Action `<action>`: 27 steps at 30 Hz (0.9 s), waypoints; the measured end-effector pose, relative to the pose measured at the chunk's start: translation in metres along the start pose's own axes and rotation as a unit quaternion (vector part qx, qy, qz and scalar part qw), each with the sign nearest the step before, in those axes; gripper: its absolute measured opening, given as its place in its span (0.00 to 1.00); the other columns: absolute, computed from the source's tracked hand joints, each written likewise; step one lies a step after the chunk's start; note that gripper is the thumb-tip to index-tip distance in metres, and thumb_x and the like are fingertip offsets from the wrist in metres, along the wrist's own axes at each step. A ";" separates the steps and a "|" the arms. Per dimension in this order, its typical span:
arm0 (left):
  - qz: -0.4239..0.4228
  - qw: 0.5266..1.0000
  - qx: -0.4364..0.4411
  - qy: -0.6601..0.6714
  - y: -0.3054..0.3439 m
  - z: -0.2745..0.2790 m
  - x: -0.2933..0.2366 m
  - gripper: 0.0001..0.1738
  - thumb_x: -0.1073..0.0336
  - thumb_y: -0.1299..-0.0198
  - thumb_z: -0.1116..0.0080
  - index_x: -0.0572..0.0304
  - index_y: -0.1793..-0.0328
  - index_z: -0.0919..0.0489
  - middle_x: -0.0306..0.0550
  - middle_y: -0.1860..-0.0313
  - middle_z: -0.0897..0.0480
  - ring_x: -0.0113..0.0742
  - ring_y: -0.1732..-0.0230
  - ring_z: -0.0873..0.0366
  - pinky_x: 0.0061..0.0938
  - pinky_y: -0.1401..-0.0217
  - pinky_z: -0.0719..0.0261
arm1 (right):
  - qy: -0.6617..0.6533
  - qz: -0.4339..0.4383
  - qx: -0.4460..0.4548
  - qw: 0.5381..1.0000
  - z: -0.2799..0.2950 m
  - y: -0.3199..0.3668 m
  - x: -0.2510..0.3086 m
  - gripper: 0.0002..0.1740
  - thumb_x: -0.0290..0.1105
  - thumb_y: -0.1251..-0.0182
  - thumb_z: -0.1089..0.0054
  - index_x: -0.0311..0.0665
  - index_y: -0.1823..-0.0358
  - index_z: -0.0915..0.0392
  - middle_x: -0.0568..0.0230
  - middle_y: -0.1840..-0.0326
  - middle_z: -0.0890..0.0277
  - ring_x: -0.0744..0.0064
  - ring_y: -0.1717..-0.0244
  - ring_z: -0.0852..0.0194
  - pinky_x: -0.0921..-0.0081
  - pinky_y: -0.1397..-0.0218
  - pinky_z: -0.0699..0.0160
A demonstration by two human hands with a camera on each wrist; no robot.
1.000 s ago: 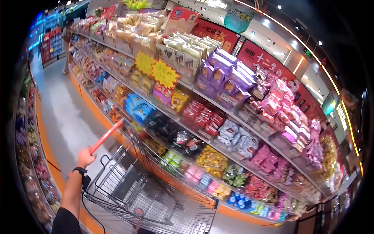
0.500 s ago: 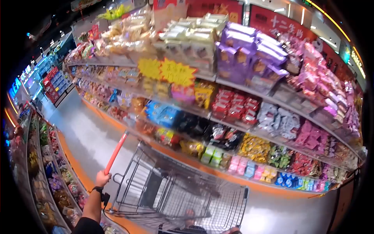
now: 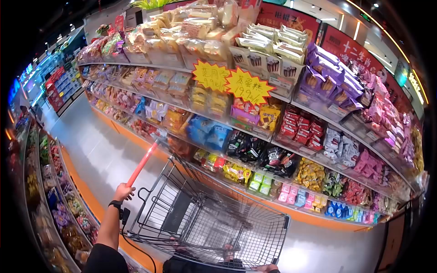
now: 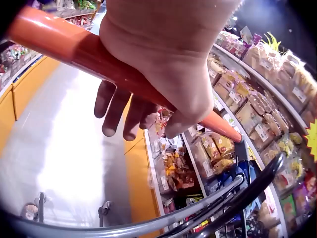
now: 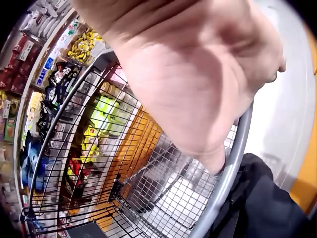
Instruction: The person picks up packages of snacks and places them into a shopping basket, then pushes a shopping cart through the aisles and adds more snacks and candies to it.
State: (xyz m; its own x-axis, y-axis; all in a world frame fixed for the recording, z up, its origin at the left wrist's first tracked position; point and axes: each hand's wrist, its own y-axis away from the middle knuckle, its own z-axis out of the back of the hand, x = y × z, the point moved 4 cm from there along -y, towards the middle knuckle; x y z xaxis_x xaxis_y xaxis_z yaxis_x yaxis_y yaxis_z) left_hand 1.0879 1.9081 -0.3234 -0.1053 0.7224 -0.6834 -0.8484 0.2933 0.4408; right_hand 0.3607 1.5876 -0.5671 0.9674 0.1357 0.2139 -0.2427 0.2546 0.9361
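In the head view, my left hand (image 3: pixel 123 193) rests on the red handle (image 3: pixel 144 161) of a grey wire shopping cart (image 3: pixel 255 214). The left wrist view shows the heel of that hand (image 4: pixel 163 64) on the handle, its fingers (image 4: pixel 115 116) hanging loosely past the bar rather than wrapping it. My right hand (image 3: pixel 264 268) is at the cart's near right rim, at the bottom edge of the head view. In the right wrist view, its palm (image 5: pixel 183 89) lies over the grey rim (image 5: pixel 233 163), with most of the fingers hidden. No goods show in the cart's basket.
A long tiered shelf (image 3: pixel 218 120) of packaged snacks runs along the cart's far side, with yellow starburst price signs (image 3: pixel 248 86). Another snack shelf (image 3: pixel 59 200) lines the left. Between them a pale floor aisle (image 3: pixel 86 141) leads away to a red display stand (image 3: pixel 57 88).
The view has turned, and the shelf and cart now sit farther right in it. My left hand's fingers have loosened on the handle. The right hand has come into view at the cart's rim.
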 end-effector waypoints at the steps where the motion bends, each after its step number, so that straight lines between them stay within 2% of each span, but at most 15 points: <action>1: 0.006 1.000 0.016 0.003 -0.008 0.007 0.000 0.16 0.63 0.47 0.40 0.71 0.60 0.23 0.50 0.74 0.18 0.36 0.82 0.20 0.28 0.82 0.24 | -0.005 -0.009 -0.019 1.000 -0.010 -0.001 0.011 0.43 0.63 0.49 0.42 0.34 0.42 0.26 0.43 0.33 0.38 0.37 0.29 0.49 0.56 0.29 0.45; 4: 0.041 0.995 0.080 0.040 -0.019 0.028 -0.008 0.19 0.60 0.46 0.40 0.70 0.56 0.24 0.51 0.67 0.18 0.37 0.76 0.19 0.30 0.76 0.22 | -0.028 -0.062 -0.131 0.989 -0.029 -0.006 0.043 0.43 0.63 0.50 0.41 0.34 0.42 0.26 0.43 0.33 0.38 0.38 0.29 0.49 0.57 0.29 0.44; 7: 0.020 0.994 0.088 0.059 -0.038 0.036 0.001 0.20 0.58 0.46 0.39 0.70 0.57 0.24 0.51 0.67 0.19 0.37 0.77 0.19 0.29 0.77 0.23 | -0.072 -0.069 -0.279 0.955 -0.017 0.011 0.069 0.39 0.59 0.42 0.51 0.32 0.41 0.28 0.43 0.32 0.38 0.38 0.23 0.67 0.50 0.24 0.67; 8: -0.010 0.999 0.048 0.004 -0.044 0.041 -0.001 0.21 0.57 0.48 0.37 0.70 0.57 0.24 0.51 0.67 0.19 0.38 0.77 0.19 0.29 0.77 0.23 | -0.004 -0.037 -0.194 0.980 -0.005 -0.019 0.065 0.41 0.61 0.44 0.49 0.35 0.38 0.31 0.40 0.28 0.52 0.34 0.25 0.67 0.53 0.24 0.62; 9: -0.016 0.998 0.051 0.018 -0.051 0.044 -0.001 0.21 0.57 0.48 0.37 0.70 0.57 0.24 0.51 0.68 0.19 0.37 0.77 0.19 0.29 0.78 0.23 | 0.064 -0.007 -0.097 0.993 -0.006 -0.053 0.049 0.44 0.62 0.46 0.47 0.37 0.34 0.35 0.37 0.23 0.67 0.30 0.26 0.66 0.55 0.24 0.57; 10: -0.017 0.998 0.053 0.029 -0.058 0.047 0.003 0.22 0.57 0.48 0.37 0.70 0.57 0.24 0.50 0.69 0.19 0.37 0.78 0.19 0.29 0.78 0.23 | -0.004 -0.084 -0.140 0.987 -0.001 -0.027 0.066 0.44 0.61 0.45 0.47 0.37 0.33 0.36 0.39 0.22 0.74 0.30 0.26 0.61 0.54 0.26 0.51; 11: -0.021 0.998 0.053 0.040 -0.064 0.049 0.007 0.22 0.56 0.49 0.37 0.70 0.58 0.24 0.50 0.70 0.19 0.37 0.78 0.19 0.29 0.78 0.24 | -0.065 -0.140 -0.207 0.966 0.003 0.024 0.112 0.41 0.58 0.43 0.49 0.37 0.34 0.35 0.39 0.22 0.73 0.33 0.28 0.54 0.54 0.27 0.48; 13: -0.031 0.999 0.019 -0.009 -0.074 0.055 0.005 0.22 0.55 0.49 0.37 0.70 0.59 0.23 0.49 0.72 0.19 0.36 0.78 0.19 0.29 0.78 0.24 | -0.079 -0.131 -0.222 0.963 0.001 0.022 0.124 0.40 0.56 0.43 0.50 0.39 0.33 0.36 0.39 0.22 0.75 0.37 0.29 0.49 0.54 0.28 0.46; 15: -0.030 0.999 0.006 -0.039 -0.081 0.064 0.002 0.23 0.54 0.50 0.37 0.70 0.60 0.23 0.48 0.73 0.19 0.36 0.78 0.19 0.28 0.78 0.24 | -0.091 -0.148 -0.189 0.967 0.002 0.045 0.152 0.40 0.55 0.44 0.50 0.39 0.32 0.37 0.37 0.22 0.77 0.40 0.26 0.53 0.55 0.27 0.48; 16: -0.024 0.999 0.010 -0.040 -0.085 0.067 0.002 0.23 0.54 0.50 0.37 0.70 0.61 0.22 0.48 0.73 0.18 0.36 0.78 0.19 0.28 0.77 0.24 | -0.089 -0.142 -0.187 0.968 -0.002 0.045 0.157 0.40 0.55 0.44 0.50 0.38 0.33 0.36 0.36 0.22 0.76 0.40 0.25 0.58 0.57 0.25 0.52; 17: -0.017 0.999 0.014 -0.039 -0.091 0.070 0.001 0.23 0.53 0.51 0.38 0.70 0.61 0.22 0.48 0.73 0.18 0.36 0.78 0.19 0.28 0.77 0.24 | -0.095 -0.145 -0.199 0.965 -0.005 0.047 0.162 0.41 0.55 0.45 0.49 0.34 0.34 0.35 0.33 0.23 0.70 0.39 0.24 0.62 0.58 0.24 0.56; 19: -0.020 0.998 -0.006 -0.060 -0.107 0.077 0.005 0.23 0.54 0.52 0.37 0.70 0.62 0.21 0.49 0.74 0.18 0.36 0.79 0.20 0.27 0.79 0.25 | -0.047 -0.115 -0.194 0.973 -0.012 0.030 0.160 0.42 0.55 0.50 0.40 0.32 0.38 0.30 0.32 0.28 0.53 0.42 0.24 0.61 0.59 0.25 0.52; 21: -0.007 0.999 0.006 -0.038 -0.114 0.081 0.005 0.23 0.54 0.53 0.37 0.71 0.61 0.21 0.49 0.75 0.18 0.35 0.80 0.20 0.27 0.81 0.26 | -0.062 -0.126 -0.290 0.947 -0.024 0.002 0.143 0.37 0.53 0.54 0.37 0.30 0.48 0.22 0.34 0.35 0.37 0.44 0.31 0.44 0.64 0.29 0.42; 25: -0.009 0.999 -0.005 -0.038 -0.123 0.089 0.003 0.21 0.56 0.53 0.37 0.69 0.61 0.22 0.47 0.75 0.19 0.34 0.81 0.22 0.26 0.80 0.27 | -0.057 -0.099 -0.233 0.966 -0.024 0.009 0.165 0.38 0.54 0.52 0.36 0.31 0.46 0.23 0.34 0.35 0.38 0.45 0.30 0.46 0.63 0.29 0.42; 27: 0.015 0.999 0.003 -0.051 -0.126 0.091 -0.003 0.20 0.57 0.53 0.38 0.70 0.62 0.22 0.48 0.74 0.19 0.34 0.81 0.22 0.26 0.79 0.26 | -0.054 -0.050 -0.166 0.983 -0.023 0.012 0.174 0.45 0.55 0.54 0.41 0.28 0.39 0.31 0.28 0.34 0.42 0.35 0.28 0.53 0.60 0.24 0.54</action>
State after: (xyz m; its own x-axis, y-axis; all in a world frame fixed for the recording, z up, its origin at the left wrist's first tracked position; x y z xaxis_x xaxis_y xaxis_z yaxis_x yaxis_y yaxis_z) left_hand 1.2423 1.9259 -0.3243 -0.0777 0.7905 -0.6075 -0.8428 0.2734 0.4636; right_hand 0.5246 1.6367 -0.5248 0.9853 -0.0043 0.1710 -0.1391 0.5622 0.8153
